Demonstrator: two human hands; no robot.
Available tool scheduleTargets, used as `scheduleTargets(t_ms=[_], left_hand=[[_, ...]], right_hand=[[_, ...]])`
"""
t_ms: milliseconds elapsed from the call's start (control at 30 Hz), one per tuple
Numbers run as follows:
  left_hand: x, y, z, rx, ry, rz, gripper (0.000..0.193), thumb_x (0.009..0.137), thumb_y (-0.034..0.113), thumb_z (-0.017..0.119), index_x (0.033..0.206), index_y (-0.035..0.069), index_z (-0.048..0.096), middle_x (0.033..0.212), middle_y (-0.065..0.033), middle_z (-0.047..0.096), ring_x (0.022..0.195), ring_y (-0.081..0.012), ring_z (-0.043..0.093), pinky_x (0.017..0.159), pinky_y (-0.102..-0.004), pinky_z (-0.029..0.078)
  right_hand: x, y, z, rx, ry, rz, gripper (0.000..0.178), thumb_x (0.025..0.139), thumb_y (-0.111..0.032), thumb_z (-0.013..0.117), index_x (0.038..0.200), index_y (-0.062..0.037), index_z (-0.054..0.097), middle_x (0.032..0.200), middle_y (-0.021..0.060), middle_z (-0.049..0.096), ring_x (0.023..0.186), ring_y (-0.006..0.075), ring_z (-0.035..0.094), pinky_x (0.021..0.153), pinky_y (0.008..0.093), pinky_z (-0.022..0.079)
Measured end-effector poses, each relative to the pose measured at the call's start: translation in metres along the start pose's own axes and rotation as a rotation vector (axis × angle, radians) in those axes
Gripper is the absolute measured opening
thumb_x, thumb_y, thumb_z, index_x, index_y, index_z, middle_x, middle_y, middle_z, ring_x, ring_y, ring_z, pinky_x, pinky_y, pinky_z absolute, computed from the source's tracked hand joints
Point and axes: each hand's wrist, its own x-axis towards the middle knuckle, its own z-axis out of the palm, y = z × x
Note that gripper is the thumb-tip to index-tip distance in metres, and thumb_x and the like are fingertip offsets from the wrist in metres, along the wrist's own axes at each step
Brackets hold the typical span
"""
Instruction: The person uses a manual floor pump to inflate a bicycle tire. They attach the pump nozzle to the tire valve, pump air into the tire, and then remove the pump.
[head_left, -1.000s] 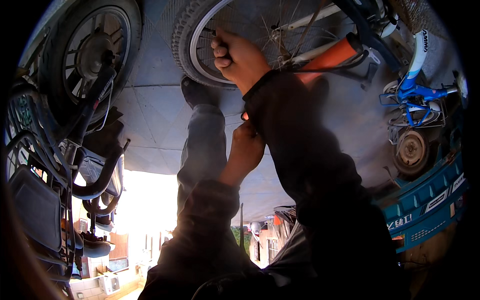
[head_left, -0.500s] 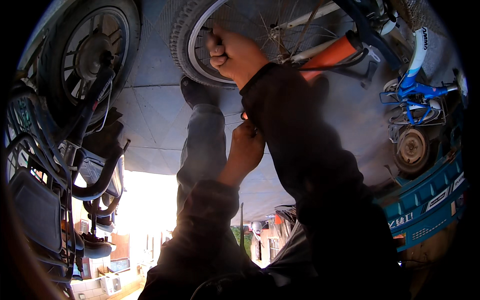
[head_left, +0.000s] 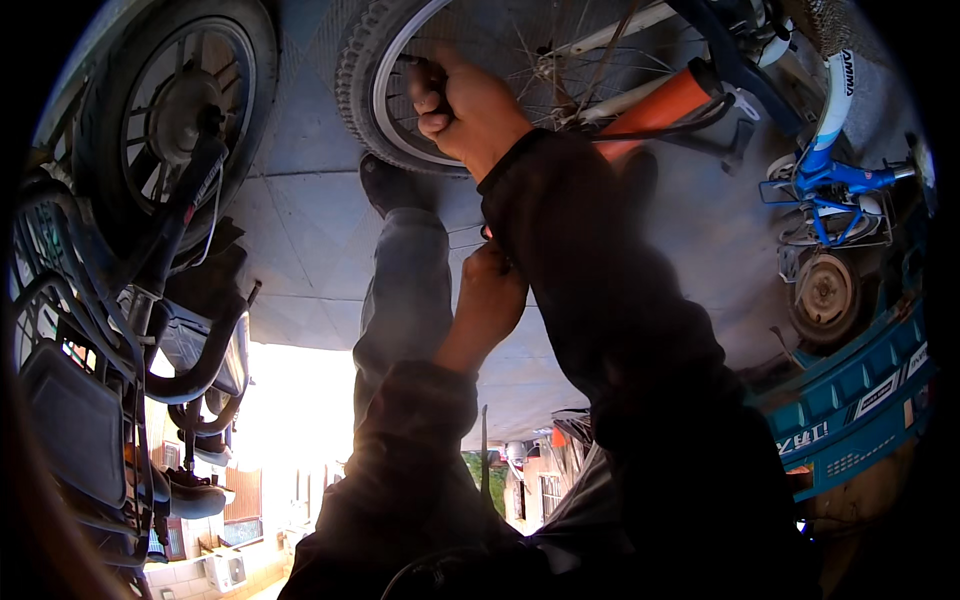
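Observation:
A bicycle wheel (head_left: 362,100) with a knobby tyre and thin spokes fills the top middle. My right hand (head_left: 465,105) is at the inner side of its rim, fingers curled closed. What the fingers grip there is hidden; a short dark stem-like piece shows at the rim close by. Lower down, below my right forearm, my left hand (head_left: 492,290) is closed too. A small orange-red bit (head_left: 487,232) peeks out above its fingers, mostly covered by my right sleeve, so I cannot make out what it holds.
An orange frame tube (head_left: 660,105) lies right of the wheel. At left stand a large black wheel (head_left: 178,120) and a parked vehicle's dark seat (head_left: 72,420). A blue-and-white bicycle frame (head_left: 825,165) and a teal vehicle body (head_left: 850,420) are at right. My shoe (head_left: 385,185) rests beside the tyre.
My right hand has shifted very slightly left and turned a little at the rim. My left hand has barely moved.

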Motion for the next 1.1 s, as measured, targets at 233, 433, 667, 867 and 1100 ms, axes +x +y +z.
scheduleTargets(t_ms=[233,433,667,867,1100], left_hand=[[-0.001,0.008,0.0,-0.02,0.013,-0.054,0.02,0.079,0.007,0.051,0.091,-0.008,0.057,0.081,-0.0201,0.063,0.076,-0.0249,0.061,0.069,-0.0336,0.045],[0.001,-0.001,-0.002,-0.03,-0.006,-0.008,0.02,0.079,0.005,0.05,0.093,-0.007,0.056,0.081,-0.0209,0.063,0.077,-0.0257,0.061,0.069,-0.0341,0.045],[0.0,0.003,-0.004,0.011,-0.032,-0.067,0.021,0.078,0.002,0.047,0.095,-0.007,0.056,0.081,-0.0213,0.062,0.075,-0.0278,0.061,0.068,-0.0346,0.045],[-0.001,0.003,-0.004,0.041,0.007,0.007,0.021,0.079,0.003,0.047,0.096,-0.006,0.056,0.078,-0.0203,0.061,0.071,-0.0264,0.06,0.065,-0.0345,0.045],[-0.001,0.019,-0.005,0.083,0.01,-0.086,0.023,0.08,0.006,0.047,0.097,-0.007,0.055,0.076,-0.0193,0.061,0.069,-0.0243,0.059,0.065,-0.0338,0.044]], right_hand=[[0.004,0.002,-0.007,-0.002,-0.038,-0.027,0.017,0.095,-0.019,0.044,0.082,-0.0081,0.047,0.064,0.0009,0.045,0.049,0.0066,0.036,0.04,0.0195,0.026],[-0.001,0.001,-0.001,0.029,-0.044,-0.021,0.019,0.095,-0.018,0.043,0.08,-0.0076,0.046,0.063,0.0012,0.046,0.049,0.0065,0.038,0.04,0.0194,0.026],[0.0,-0.003,0.003,-0.065,0.042,0.021,0.017,0.094,-0.017,0.046,0.08,-0.0073,0.045,0.064,0.0008,0.047,0.05,0.0059,0.038,0.041,0.018,0.027],[0.0,0.004,-0.009,0.038,-0.054,0.004,0.018,0.093,-0.019,0.049,0.082,-0.0056,0.048,0.064,0.0007,0.047,0.05,0.0055,0.041,0.04,0.0189,0.027],[0.004,-0.001,-0.008,0.074,-0.014,0.043,0.019,0.092,-0.021,0.051,0.081,-0.0051,0.05,0.067,0.0015,0.049,0.05,0.0061,0.043,0.04,0.019,0.028]])
